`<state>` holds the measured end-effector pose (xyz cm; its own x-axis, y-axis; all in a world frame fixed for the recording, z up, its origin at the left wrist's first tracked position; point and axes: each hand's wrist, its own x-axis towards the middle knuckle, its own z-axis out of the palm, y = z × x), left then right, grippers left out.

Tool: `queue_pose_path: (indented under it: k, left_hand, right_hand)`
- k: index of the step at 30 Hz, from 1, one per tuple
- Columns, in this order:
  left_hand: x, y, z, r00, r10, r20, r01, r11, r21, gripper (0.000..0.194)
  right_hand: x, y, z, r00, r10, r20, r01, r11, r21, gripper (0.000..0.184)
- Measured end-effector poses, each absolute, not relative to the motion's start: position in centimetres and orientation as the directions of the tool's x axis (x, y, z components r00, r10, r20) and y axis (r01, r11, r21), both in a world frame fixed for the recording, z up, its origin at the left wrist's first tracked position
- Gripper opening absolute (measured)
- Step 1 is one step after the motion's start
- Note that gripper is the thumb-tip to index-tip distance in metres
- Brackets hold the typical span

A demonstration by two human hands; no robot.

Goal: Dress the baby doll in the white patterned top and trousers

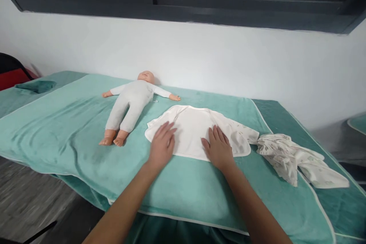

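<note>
A white baby top lies spread flat on a teal towel. My left hand rests palm down on its near left edge, fingers stretched out. My right hand lies flat on its near right part, fingers together and extended. Neither hand holds anything. A baby doll in a pale one-piece suit lies on its back to the left of the top, arms out, head toward the wall.
A crumpled white patterned garment lies at the right on the towel. A folded dark teal cloth sits at the far left. A white wall and a dark window frame stand behind. The towel's near edge overhangs a dark floor.
</note>
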<state>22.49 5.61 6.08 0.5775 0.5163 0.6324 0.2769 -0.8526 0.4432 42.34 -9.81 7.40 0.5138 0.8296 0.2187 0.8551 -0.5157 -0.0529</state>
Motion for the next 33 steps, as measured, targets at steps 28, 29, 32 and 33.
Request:
queue_pose_path:
  k: [28, 29, 32, 33]
  left_hand:
    - [20.7, 14.7, 5.9, -0.134, 0.869, 0.476, 0.381, -0.398, 0.834, 0.030]
    - [20.7, 14.6, 5.8, -0.137, 0.851, 0.507, 0.390, -0.424, 0.817, 0.032]
    - [20.5, 14.2, 5.7, -0.098, 0.813, 0.574, 0.431, -0.485, 0.761, 0.030]
    - [20.5, 14.1, 5.7, -0.054, 0.818, 0.573, 0.427, -0.500, 0.754, 0.027]
  right_hand:
    - [36.4, 1.5, 7.7, 0.315, 0.944, 0.098, 0.937, -0.294, -0.188, 0.073]
    - [35.9, 1.5, 7.8, 0.287, 0.953, 0.095, 0.944, -0.265, -0.196, 0.073]
    - [34.5, 1.2, 7.9, 0.219, 0.971, 0.097, 0.956, -0.193, -0.220, 0.072]
    - [34.3, 1.0, 7.9, 0.200, 0.975, 0.099, 0.958, -0.173, -0.228, 0.072]
